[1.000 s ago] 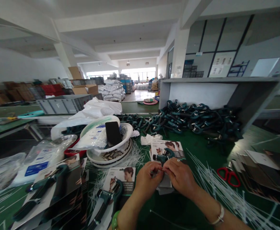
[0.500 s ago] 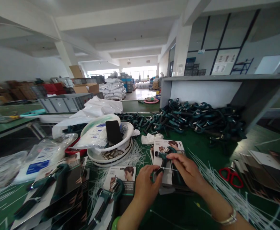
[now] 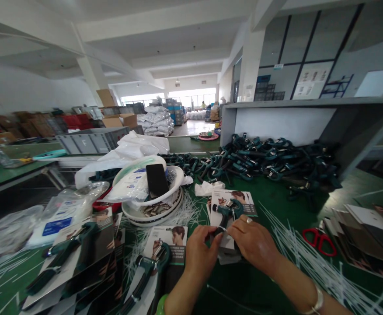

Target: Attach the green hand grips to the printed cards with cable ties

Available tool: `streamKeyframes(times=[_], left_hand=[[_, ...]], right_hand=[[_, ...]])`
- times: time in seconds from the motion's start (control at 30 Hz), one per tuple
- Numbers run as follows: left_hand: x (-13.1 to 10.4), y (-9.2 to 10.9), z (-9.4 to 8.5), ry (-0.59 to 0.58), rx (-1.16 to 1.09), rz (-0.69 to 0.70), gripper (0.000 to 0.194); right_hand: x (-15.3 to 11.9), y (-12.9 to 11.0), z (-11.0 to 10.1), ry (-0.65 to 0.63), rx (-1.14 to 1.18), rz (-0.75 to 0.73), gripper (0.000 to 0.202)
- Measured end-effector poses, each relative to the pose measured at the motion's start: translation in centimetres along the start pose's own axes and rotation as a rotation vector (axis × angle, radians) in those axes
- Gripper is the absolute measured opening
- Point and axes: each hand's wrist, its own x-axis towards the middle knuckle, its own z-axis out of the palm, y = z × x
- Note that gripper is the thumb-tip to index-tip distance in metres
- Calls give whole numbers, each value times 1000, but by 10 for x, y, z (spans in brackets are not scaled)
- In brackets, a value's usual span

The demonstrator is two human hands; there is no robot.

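A dark green hand gripper tool [image 3: 224, 210] lies on a printed card [image 3: 246, 201] on top of a small stack. My left hand [image 3: 203, 249] is closed at the tool's lower left handle, thumb and forefinger pinching by a white cable tie [image 3: 223, 228]. From the right, my right hand [image 3: 253, 238] pinches the tie's other side, its fingers bent over the right handle. Another green tool [image 3: 142, 273] rests on a card [image 3: 177, 236] left of my left forearm.
Several carded tools [image 3: 76, 258] are stacked at left. Behind are a bowl [image 3: 175, 186] with a phone [image 3: 157, 180] and a heap of tools [image 3: 270, 157]. Loose ties [image 3: 303, 245], red scissors [image 3: 319, 240] and cards [image 3: 365, 236] lie at right.
My right hand has turned and come lower, with its fingers now curled near the tie. My left hand stays by the handle. The whole view has shifted slightly.
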Motion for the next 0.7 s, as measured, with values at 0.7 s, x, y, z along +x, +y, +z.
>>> streamKeyframes(times=[0.7], left_hand=[[21, 22, 3, -60, 217, -90, 21]], right_hand=[[-20, 0, 7, 142, 125, -40, 27]])
